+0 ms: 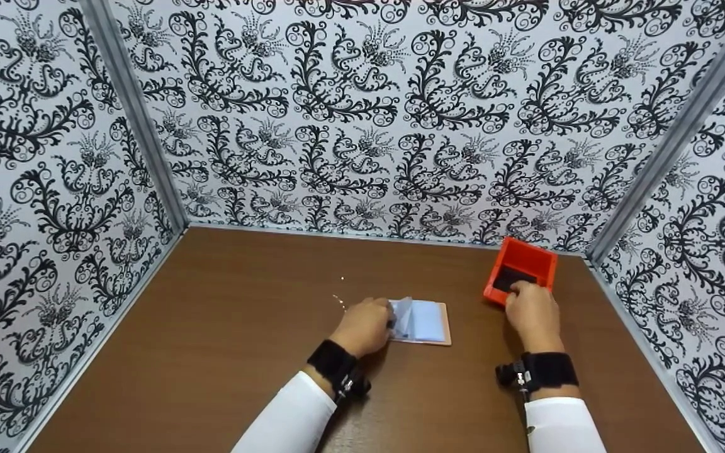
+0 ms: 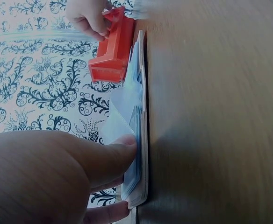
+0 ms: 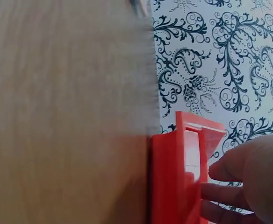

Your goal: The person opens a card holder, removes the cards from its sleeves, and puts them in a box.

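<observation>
An open card holder [image 1: 428, 321] with clear plastic sleeves and a tan cover lies on the table. At its left side my left hand [image 1: 365, 324] pinches the sleeves, one clear leaf standing raised. In the left wrist view the thumb [image 2: 122, 149] presses on the sleeves [image 2: 132, 172], a finger under the cover's edge. My right hand [image 1: 533, 311] reaches into a red bin [image 1: 529, 255], by a dark flat item [image 1: 510, 279]. The right wrist view has its fingers [image 3: 225, 196] inside the bin, thumb apart from them; their tips are partly hidden.
The brown table [image 1: 243, 327] meets patterned walls [image 1: 362, 126] at the back and sides. Small bright specks [image 1: 339, 301] show on the tabletop left of the card holder. The red bin is near the back right corner.
</observation>
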### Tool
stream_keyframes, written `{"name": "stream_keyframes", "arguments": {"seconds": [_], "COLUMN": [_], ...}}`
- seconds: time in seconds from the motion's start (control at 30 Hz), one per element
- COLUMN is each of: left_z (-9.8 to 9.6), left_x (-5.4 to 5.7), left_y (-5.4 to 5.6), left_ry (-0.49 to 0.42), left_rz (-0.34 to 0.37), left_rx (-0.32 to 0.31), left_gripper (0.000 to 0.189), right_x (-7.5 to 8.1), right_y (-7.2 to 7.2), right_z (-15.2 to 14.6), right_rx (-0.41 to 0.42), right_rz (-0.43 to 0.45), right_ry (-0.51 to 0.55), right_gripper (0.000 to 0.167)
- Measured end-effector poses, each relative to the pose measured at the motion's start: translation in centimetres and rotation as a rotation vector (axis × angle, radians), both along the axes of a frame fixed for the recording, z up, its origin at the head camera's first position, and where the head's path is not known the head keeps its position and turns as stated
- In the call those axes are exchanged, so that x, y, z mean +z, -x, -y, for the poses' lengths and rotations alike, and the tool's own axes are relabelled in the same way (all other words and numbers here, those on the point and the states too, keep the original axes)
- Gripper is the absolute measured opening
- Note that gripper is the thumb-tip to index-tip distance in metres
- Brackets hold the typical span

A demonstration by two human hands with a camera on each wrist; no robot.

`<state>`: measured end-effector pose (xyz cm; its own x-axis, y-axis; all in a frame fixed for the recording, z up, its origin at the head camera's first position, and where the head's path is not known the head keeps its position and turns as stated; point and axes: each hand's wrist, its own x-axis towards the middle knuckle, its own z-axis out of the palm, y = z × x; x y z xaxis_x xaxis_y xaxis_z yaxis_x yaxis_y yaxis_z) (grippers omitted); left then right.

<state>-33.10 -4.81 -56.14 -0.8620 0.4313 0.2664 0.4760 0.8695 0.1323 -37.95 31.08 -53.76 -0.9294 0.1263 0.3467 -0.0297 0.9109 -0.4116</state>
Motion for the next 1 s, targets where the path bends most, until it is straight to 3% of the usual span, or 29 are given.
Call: {"name": "stream_keyframes", "arguments": {"seconds": [0.13,0.33,0.53,0.63,0.93,0.97,1.0], "left_z": [0.1,0.1,0.1,0.1,0.1,0.2,0.3], "left_x": [-0.1,-0.1,-0.1,-0.2,-0.3,-1.3,-1.3], "left_y": [0.1,0.1,0.1,0.3,0.3,0.9,0.9], "left_ry": [-0.022,-0.034,-0.030,-0.030,-0.036,-0.052,-0.061], "left_rz": [0.017,0.031,0.038,0.037,0.040,0.014,0.008], "left_rx": [-0.008,-0.012,-0.024,-0.030,-0.026,-0.034,-0.033], "left_gripper": [0.002,0.006,0.011,0.017,0.026,0.025,0.024], "right_x": [0.7,2.0,1.9,1.8,0.8,0.6,0.4], "right_y": [-0.2,-0.6,-0.4,-0.5,-1.0,-1.1,-1.2], "right_z": [0.4,1.6,4.0,5.7,10.2,10.6,10.8], "right_rx": [-0.030,0.020,0.101,0.158,0.391,0.413,0.434], "right_rz": [-0.120,-0.138,-0.198,-0.153,0.107,0.129,0.148], "right_ry": [0.038,0.069,0.188,0.250,0.317,0.316,0.313], "right_gripper": [0.029,0.029,0.022,0.017,0.015,0.014,0.014]}}
